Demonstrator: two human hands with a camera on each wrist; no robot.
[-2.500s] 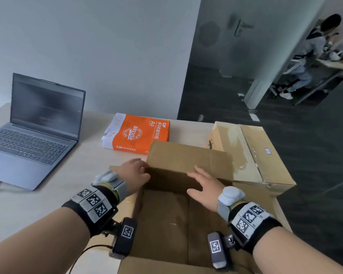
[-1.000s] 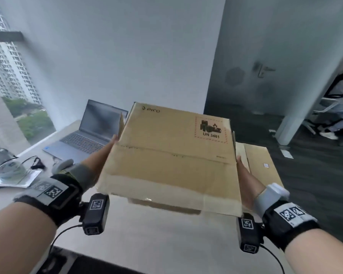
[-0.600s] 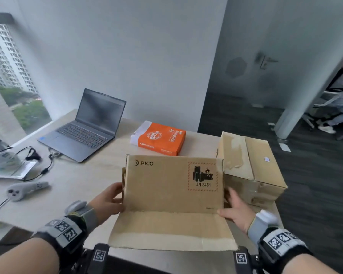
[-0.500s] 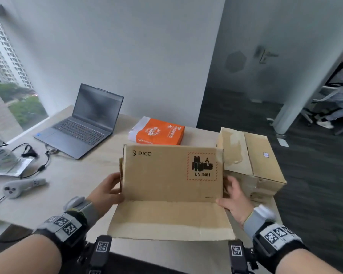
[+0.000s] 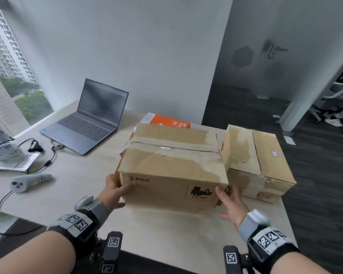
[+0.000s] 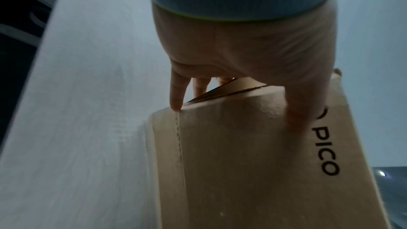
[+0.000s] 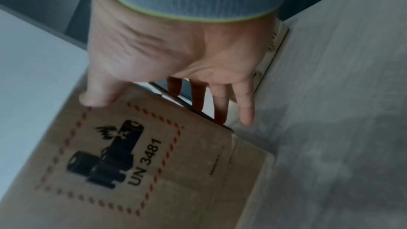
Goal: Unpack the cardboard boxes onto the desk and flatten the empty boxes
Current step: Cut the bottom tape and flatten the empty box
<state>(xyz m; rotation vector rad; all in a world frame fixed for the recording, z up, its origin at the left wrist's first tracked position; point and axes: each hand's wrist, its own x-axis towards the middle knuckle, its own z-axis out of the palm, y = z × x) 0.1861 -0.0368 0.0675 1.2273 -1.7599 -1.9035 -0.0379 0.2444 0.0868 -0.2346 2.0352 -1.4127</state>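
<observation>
Here, nearest the counter's [image 5: 162, 230] front edge, the left hand [image 5: 115, 192] grips the PICO box's [image 5: 172, 169] near-left corner, thumb on the printed front face and fingers round the end. The right hand [image 5: 231, 202] is at the near-right corner: its grip is wide, thumb pressed on the front face, fingers straight alongside the end.

The box sits mid-counter, taped face up, apparently upside down, its right end just beside the second cardboard box [image 5: 259, 155]. Behind it, toward the far edge, lie an orange paper ream [image 5: 166, 121] and a laptop [image 5: 91, 119].

Risks, as judgement:
- With the right hand barely clasping, the box could pivot on the left hand and slip if lifted.
- Pushed right, it would shove its neighbour toward the counter's right edge.
- Tape looks intact, so collapsing it may buckle the panels rather than fold them.

Views: the left wrist view shows loose flap edges [image 6: 229, 90] under the fingers [image 6: 177, 93], unseen from the head. The right wrist view shows the UN 3481 label [image 7: 123, 154] sharply, and fingers [image 7: 244, 104] spread free of the cardboard.
</observation>
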